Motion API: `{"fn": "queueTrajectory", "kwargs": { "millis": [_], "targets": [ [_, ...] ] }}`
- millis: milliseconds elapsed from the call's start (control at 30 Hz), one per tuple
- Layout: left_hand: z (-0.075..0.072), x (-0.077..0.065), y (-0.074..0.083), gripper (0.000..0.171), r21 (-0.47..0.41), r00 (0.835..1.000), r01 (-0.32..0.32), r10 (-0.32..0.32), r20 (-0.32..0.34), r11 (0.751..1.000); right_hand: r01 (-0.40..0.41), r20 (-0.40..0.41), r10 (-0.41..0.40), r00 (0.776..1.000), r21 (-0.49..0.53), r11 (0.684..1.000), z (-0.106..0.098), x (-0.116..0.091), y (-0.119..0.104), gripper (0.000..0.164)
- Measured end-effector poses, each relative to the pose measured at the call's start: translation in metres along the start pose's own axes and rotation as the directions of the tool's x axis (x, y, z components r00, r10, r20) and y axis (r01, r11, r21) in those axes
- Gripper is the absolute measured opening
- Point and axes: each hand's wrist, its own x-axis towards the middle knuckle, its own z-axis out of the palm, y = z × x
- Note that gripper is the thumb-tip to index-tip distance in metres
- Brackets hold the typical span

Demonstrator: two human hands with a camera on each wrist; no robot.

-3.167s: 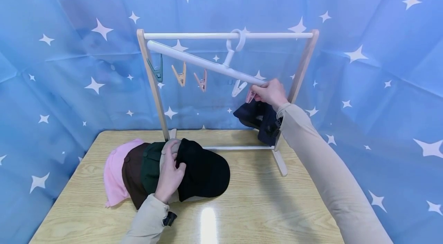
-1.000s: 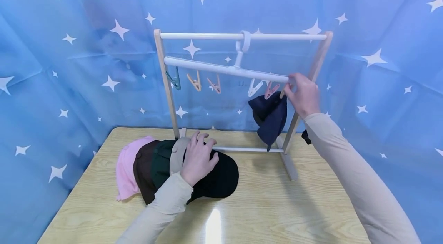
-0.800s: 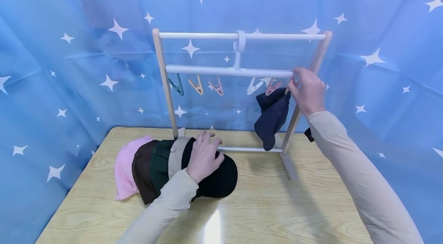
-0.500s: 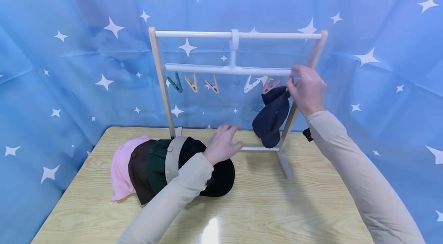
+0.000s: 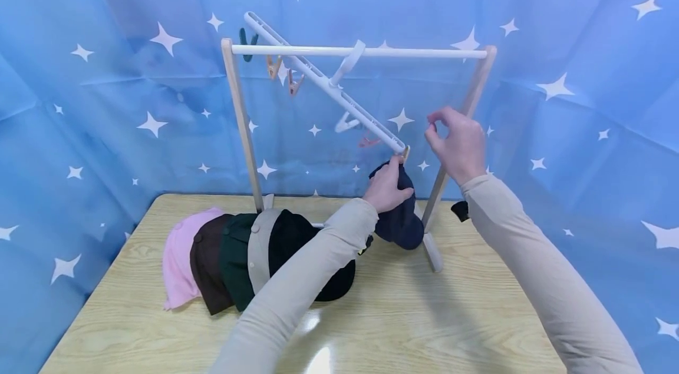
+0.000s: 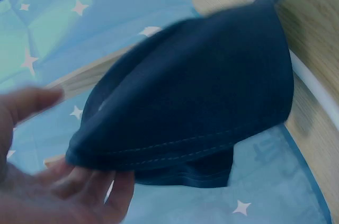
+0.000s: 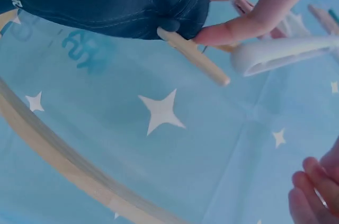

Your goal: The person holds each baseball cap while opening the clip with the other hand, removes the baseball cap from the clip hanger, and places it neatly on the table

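Observation:
In the head view a white clip hanger hangs steeply tilted, its right end low. A pale yellow clip at that end bites the edge of a navy cap, which dangles above the table. My left hand touches the cap just under the clip; in the left wrist view its fingers lie behind the cap's edge and the thumb stands apart. To the right of the hanger my right hand is in the air, thumb and forefinger loosely bent into a ring around nothing.
A wooden rack with a white top rail carries the hanger. Green, orange, pink and white clips hang along it. Overlapping pink, brown, dark green, beige and black caps lie at left, partly under my left forearm.
The right hand has let go of the hanger's right end, which has dropped with the navy cap while the left end rose. My left hand has moved from the black cap to the navy one.

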Motion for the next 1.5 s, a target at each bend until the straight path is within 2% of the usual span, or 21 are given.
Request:
{"fn": "queueTrajectory", "kwargs": {
  "millis": [133, 267, 433, 533, 600, 667, 700, 767, 833, 867, 900, 967, 1033, 1167, 1233, 1300, 1367, 1500],
  "targets": [
    [0.004, 0.004, 0.000, 0.042, 0.006, 0.993, 0.094, -0.094, -0.076, 0.996, 0.015, 0.020, -0.016, 1.000, 0.011, 1.000, 0.001, -0.004, -0.003, 0.012],
    [0.002, 0.002, -0.001, 0.030, -0.010, 0.989, 0.120, -0.121, -0.080, 0.993, -0.024, 0.086, 0.021, 0.996, 0.028, 0.999, 0.002, -0.007, -0.003, 0.013],
    [-0.002, -0.002, -0.002, 0.031, 0.071, 0.998, 0.029, -0.024, -0.065, 0.997, -0.099, 0.196, 0.082, 0.977, 0.078, 0.992, 0.004, -0.013, 0.002, 0.015],
    [-0.005, -0.006, -0.002, 0.035, 0.088, 0.997, -0.029, 0.034, -0.064, 0.996, -0.152, 0.302, 0.095, 0.949, 0.173, 0.973, 0.003, -0.016, 0.006, 0.018],
    [-0.008, -0.008, -0.002, 0.038, 0.079, 0.997, -0.050, 0.054, -0.059, 0.996, -0.223, 0.401, 0.104, 0.910, 0.261, 0.939, 0.001, -0.017, 0.008, 0.023],
    [-0.012, -0.011, -0.002, 0.039, 0.086, 0.996, -0.066, 0.071, -0.055, 0.994, -0.309, 0.516, 0.102, 0.851, 0.334, 0.891, -0.003, -0.017, 0.011, 0.030],
    [-0.014, -0.012, -0.001, 0.039, 0.092, 0.996, -0.074, 0.079, -0.052, 0.993, -0.351, 0.575, 0.088, 0.813, 0.364, 0.863, -0.005, -0.017, 0.013, 0.033],
    [-0.018, -0.015, -0.001, 0.040, 0.086, 0.995, -0.090, 0.094, -0.041, 0.992, -0.429, 0.689, 0.038, 0.724, 0.406, 0.807, -0.010, -0.016, 0.016, 0.039],
    [-0.022, -0.017, -0.001, 0.039, 0.078, 0.993, -0.111, 0.114, -0.035, 0.991, -0.473, 0.771, -0.047, 0.635, 0.436, 0.766, -0.013, -0.016, 0.018, 0.041],
    [-0.024, -0.019, 0.000, 0.039, 0.065, 0.992, -0.121, 0.123, -0.033, 0.990, -0.487, 0.797, -0.093, 0.597, 0.452, 0.748, -0.015, -0.016, 0.019, 0.040],
    [-0.026, -0.020, 0.000, 0.039, 0.053, 0.991, -0.131, 0.133, -0.033, 0.990, -0.498, 0.814, -0.137, 0.564, 0.468, 0.730, -0.016, -0.015, 0.020, 0.039],
    [-0.030, -0.023, 0.002, 0.038, 0.039, 0.987, -0.152, 0.154, -0.036, 0.988, -0.512, 0.831, -0.193, 0.521, 0.485, 0.709, -0.020, -0.013, 0.020, 0.038],
    [-0.033, -0.026, 0.003, 0.038, 0.036, 0.983, -0.177, 0.178, -0.038, 0.984, -0.519, 0.841, -0.216, 0.496, 0.487, 0.702, -0.024, -0.010, 0.021, 0.037],
    [-0.037, -0.030, 0.006, 0.037, 0.035, 0.976, -0.214, 0.215, -0.035, 0.976, -0.545, 0.863, -0.207, 0.460, 0.459, 0.702, -0.031, -0.002, 0.021, 0.037],
    [-0.039, -0.033, 0.007, 0.036, 0.033, 0.974, -0.223, 0.224, -0.035, 0.974, -0.539, 0.865, -0.203, 0.460, 0.453, 0.710, -0.033, 0.001, 0.021, 0.034],
    [-0.040, -0.034, 0.007, 0.036, 0.033, 0.972, -0.231, 0.233, -0.038, 0.972, -0.544, 0.864, -0.219, 0.454, 0.463, 0.700, -0.033, 0.004, 0.021, 0.033],
    [-0.041, -0.036, 0.007, 0.036, 0.025, 0.970, -0.238, 0.239, -0.039, 0.971, -0.530, 0.861, -0.236, 0.449, 0.470, 0.705, -0.033, 0.006, 0.021, 0.032],
    [-0.041, -0.038, 0.005, 0.036, 0.013, 0.969, -0.242, 0.242, -0.042, 0.970, -0.518, 0.865, -0.262, 0.428, 0.472, 0.714, -0.032, 0.010, 0.021, 0.029]
  ]
}}
